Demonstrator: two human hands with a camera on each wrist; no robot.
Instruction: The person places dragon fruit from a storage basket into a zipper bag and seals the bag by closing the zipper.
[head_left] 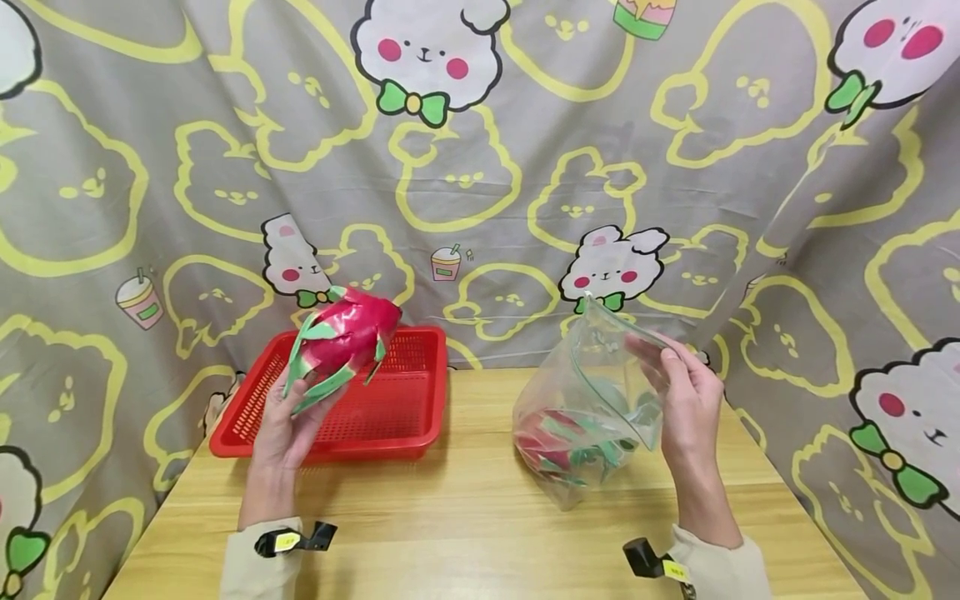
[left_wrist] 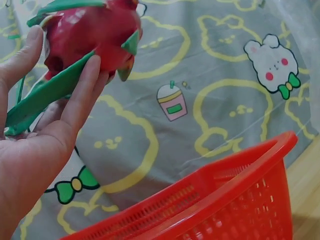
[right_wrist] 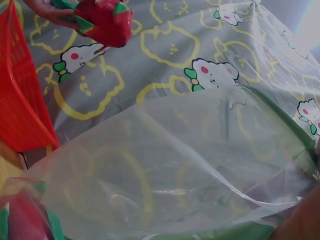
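Observation:
My left hand [head_left: 288,421] grips a red dragon fruit [head_left: 348,333] with green scales, held up above the red basket [head_left: 433,417]. In the left wrist view the fingers [left_wrist: 82,97] and thumb wrap its scaly end. On the right, my right hand [head_left: 686,400] pinches the green-edged rim of a clear plastic bag [head_left: 592,358], whose mouth gapes. Another dragon fruit [head_left: 551,442] shows through the bag's wall, down at its bottom. The bag's lower end is at the wooden table. In the right wrist view the bag [right_wrist: 125,165] spreads wide across the lower half.
The slotted red basket stands at the back left of the wooden table [head_left: 465,533]. A grey curtain [head_left: 480,317] with cartoon prints hangs behind the table and along both sides. Each wrist wears a small black camera [head_left: 322,536] on a strap.

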